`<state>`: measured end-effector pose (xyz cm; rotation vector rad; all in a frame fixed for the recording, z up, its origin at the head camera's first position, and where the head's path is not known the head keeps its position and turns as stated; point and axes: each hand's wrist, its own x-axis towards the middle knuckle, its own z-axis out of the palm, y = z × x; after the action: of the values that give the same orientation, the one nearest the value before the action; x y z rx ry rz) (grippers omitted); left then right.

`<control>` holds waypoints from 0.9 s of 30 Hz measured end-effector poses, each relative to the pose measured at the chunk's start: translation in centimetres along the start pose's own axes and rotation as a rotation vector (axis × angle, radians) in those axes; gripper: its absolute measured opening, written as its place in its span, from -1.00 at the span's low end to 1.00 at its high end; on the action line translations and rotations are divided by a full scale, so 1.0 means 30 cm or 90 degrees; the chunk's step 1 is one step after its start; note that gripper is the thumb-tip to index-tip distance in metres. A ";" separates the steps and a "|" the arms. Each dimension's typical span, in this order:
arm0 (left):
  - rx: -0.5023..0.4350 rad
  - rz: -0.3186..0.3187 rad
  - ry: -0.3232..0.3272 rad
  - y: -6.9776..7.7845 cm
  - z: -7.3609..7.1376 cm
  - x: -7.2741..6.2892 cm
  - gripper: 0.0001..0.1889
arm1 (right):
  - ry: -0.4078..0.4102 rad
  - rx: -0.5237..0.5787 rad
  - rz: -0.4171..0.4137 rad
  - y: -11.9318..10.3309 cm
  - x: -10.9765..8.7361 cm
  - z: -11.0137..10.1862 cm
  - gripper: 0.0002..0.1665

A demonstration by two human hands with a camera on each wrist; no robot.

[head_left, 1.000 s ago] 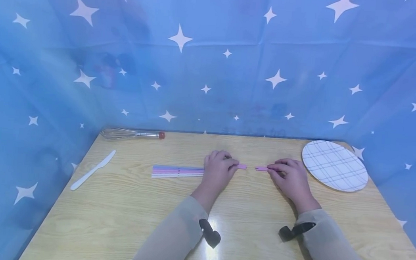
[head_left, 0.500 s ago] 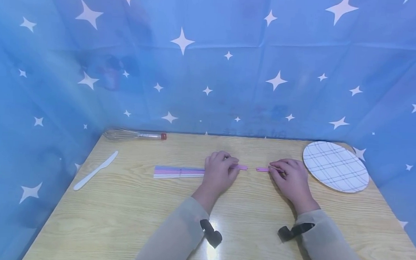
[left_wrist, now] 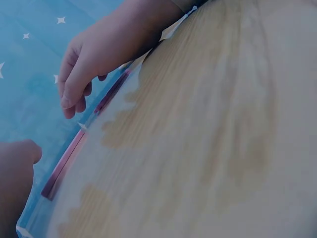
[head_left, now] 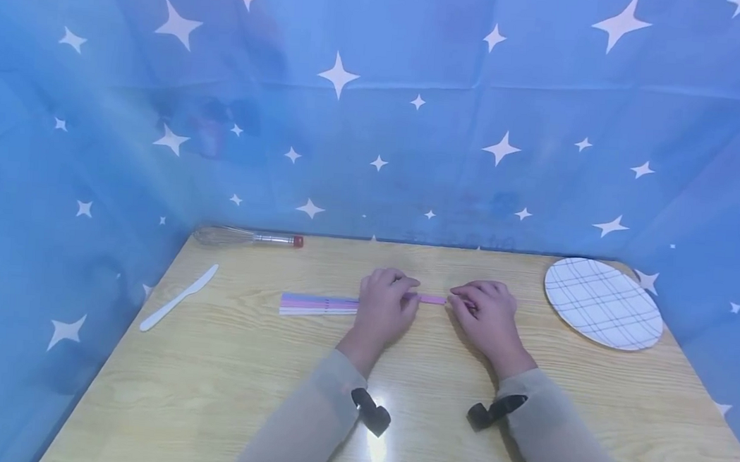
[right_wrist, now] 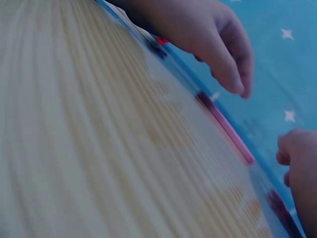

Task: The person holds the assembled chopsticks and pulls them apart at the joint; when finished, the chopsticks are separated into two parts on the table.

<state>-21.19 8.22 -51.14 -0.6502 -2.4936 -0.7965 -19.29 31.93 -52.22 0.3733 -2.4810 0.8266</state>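
Two slim pink strips lie nearly in line between my hands. My left hand [head_left: 383, 309] pinches the left pink strip [head_left: 431, 300], its right end showing between the hands. My right hand [head_left: 482, 317] pinches the other strip, mostly covered by its fingers in the head view. In the left wrist view, the left strip [left_wrist: 63, 164] and right strip [left_wrist: 113, 91] have their ends close together, with a small gap. The right wrist view shows the left strip [right_wrist: 229, 128] and the darker-looking right strip [right_wrist: 285, 210]. My fingertips of both hands point toward each other.
A fanned row of blue, pink and white strips [head_left: 317, 305] runs under my left hand. A white knife [head_left: 178, 298] and a whisk [head_left: 249, 237] lie left. A plaid oval plate [head_left: 604, 303] sits back right on the wooden table [head_left: 435, 419], before a starry curtain [head_left: 377, 118].
My right hand has moved left toward my left hand with its strip, narrowing the gap between the pink ends. The left hand has hardly moved. The head view has shifted slightly.
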 end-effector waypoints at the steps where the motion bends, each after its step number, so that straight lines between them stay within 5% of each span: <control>1: 0.002 -0.001 -0.004 -0.006 -0.005 0.002 -0.77 | 0.000 -0.003 0.003 -0.010 0.005 0.010 -0.81; 7: 0.029 -0.021 -0.041 -0.059 -0.041 0.000 -0.76 | 0.017 -0.016 0.014 -0.062 0.031 0.055 -0.82; 15: 0.066 -0.010 0.010 -0.208 -0.158 -0.026 -0.80 | -0.027 0.031 -0.031 -0.150 0.063 0.124 -0.88; 22: 0.087 -0.051 0.008 -0.334 -0.276 -0.098 -0.82 | -0.067 0.081 -0.095 -0.245 0.074 0.208 -0.90; 27: 0.031 -0.069 0.032 -0.399 -0.337 -0.158 -0.84 | -0.088 0.127 -0.150 -0.312 0.085 0.263 -0.91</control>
<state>-21.39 -8.15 -51.20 -0.4765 -2.5115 -0.7789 -20.60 19.49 -51.81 0.8012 -2.4224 0.9780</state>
